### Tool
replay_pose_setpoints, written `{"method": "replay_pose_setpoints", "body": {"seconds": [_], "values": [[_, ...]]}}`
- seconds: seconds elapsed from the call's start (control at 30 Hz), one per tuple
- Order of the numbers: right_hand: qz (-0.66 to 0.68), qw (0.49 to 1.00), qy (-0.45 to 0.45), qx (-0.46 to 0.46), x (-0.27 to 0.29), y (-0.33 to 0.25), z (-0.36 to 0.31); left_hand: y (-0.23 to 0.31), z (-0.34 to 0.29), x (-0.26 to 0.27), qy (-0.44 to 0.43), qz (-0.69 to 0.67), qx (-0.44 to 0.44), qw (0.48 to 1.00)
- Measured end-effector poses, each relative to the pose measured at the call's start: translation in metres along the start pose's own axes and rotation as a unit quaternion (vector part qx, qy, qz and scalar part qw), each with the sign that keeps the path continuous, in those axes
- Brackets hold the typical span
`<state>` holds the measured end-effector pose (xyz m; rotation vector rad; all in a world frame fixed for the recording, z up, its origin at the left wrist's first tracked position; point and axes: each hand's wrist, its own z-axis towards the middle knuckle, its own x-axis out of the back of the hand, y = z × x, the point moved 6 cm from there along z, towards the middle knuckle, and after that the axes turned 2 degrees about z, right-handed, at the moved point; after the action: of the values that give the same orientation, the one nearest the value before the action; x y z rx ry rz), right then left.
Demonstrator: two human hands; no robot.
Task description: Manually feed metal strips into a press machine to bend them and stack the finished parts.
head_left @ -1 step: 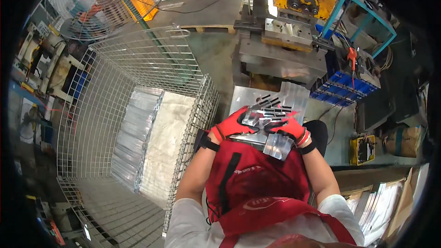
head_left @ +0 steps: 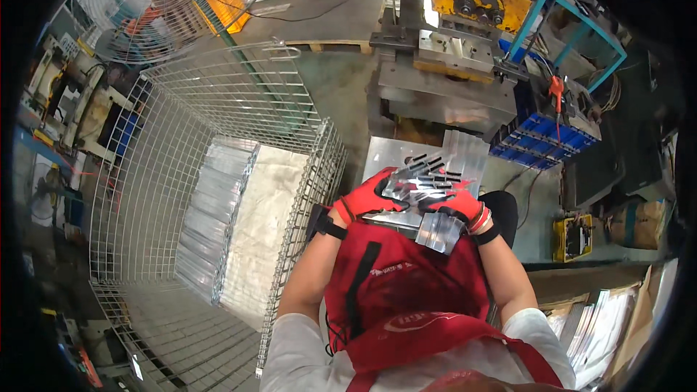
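Note:
Between my two hands is a bunch of short, shiny metal profile pieces [head_left: 415, 178] with dark ends or slots, fanned out and overlapping. My left hand [head_left: 372, 194], in a red glove with dark palm and fingertips, grips the bunch from its left side. On the other side my right hand [head_left: 459, 202], gloved the same way, closes round the pieces' right part. A wider ribbed metal piece [head_left: 440, 232] lies just below my right hand, by my red apron [head_left: 406, 268]. Under and beyond the hands are flat metal sheets or plates [head_left: 465, 151].
At the left stands a wire mesh cage [head_left: 145, 196] holding stacked metal profiles [head_left: 210, 210] and a pale cloth or board [head_left: 265, 229]. Ahead is a press machine [head_left: 450, 94]. Blue crates [head_left: 541, 134] with tools stand right of it; a fan [head_left: 174, 0] is at the upper left.
The metal pieces between my hands have shifted slightly. Both hands stay in nearly the same place.

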<state>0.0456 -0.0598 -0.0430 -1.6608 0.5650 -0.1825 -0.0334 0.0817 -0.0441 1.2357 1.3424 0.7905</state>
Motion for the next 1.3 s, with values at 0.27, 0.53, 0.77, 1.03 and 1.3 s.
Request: {"method": "replay_pose_setpoints", "body": {"seconds": [0.27, 0.53, 0.77, 1.03, 1.3], "values": [[0.074, 0.997, 0.016, 0.014, 0.031, 0.027, -0.006, 0.006, -0.003, -0.003, -0.026, -0.086, 0.034, 0.995], [-0.050, 0.977, 0.020, 0.209, 0.019, -0.005, 0.000, 0.013, 0.008, -0.009, 0.017, 0.109, -0.168, 0.980], [0.038, 0.991, 0.034, 0.122, 0.012, -0.011, 0.001, -0.011, 0.014, 0.008, 0.065, 0.189, -0.036, 0.979], [0.034, 0.998, 0.015, 0.048, 0.019, 0.002, -0.006, 0.002, 0.008, -0.003, 0.066, 0.124, -0.091, 0.986], [-0.103, 0.991, 0.032, 0.083, -0.033, -0.015, -0.076, -0.005, -0.066, -0.048, -0.010, -0.049, 0.003, 0.999]]}}
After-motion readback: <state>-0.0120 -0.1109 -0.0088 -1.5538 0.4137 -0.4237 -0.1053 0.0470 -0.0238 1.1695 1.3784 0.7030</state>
